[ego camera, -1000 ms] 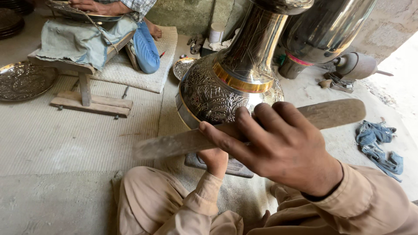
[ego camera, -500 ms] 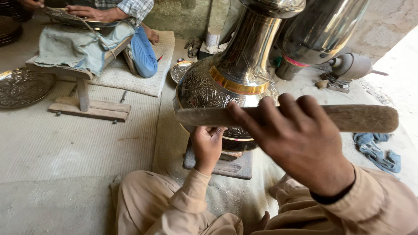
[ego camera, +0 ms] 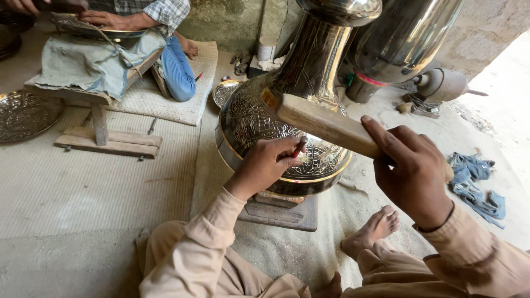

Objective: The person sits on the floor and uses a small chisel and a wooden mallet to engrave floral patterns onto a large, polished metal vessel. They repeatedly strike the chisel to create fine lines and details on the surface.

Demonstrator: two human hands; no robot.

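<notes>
Since half a second ago your wooden mallet (ego camera: pixel 326 124) has swung down from lying flat across the view, and now its far end sits right by the top of the small chisel (ego camera: pixel 301 146). Your left hand (ego camera: pixel 265 165) is closed around that chisel, pinching it with the fingertips, and its tip rests on the round belly of the big metal vase (ego camera: pixel 287 110). Your right hand (ego camera: pixel 417 174) is wrapped tight around the near end of the mallet. That vase looks heavy and hard, with shiny, likely slippery sides and fine patterns cut into its lower part, so you would want to hold it low around the wide belly or under its base, not by the smooth narrow neck. It stands on a dark flat block (ego camera: pixel 284 212) on the floor, just in front of your knees and your bare foot (ego camera: pixel 372 229). The chisel is thin and stiff, so keep it pinched close to the tip. Farther off, another person sits on a woven mat (ego camera: pixel 165 99) behind a low wooden bench (ego camera: pixel 99 116). Beside that lies a round patterned tray (ego camera: pixel 25 113). A blue rag (ego camera: pixel 475 185) lies to your right.
</notes>
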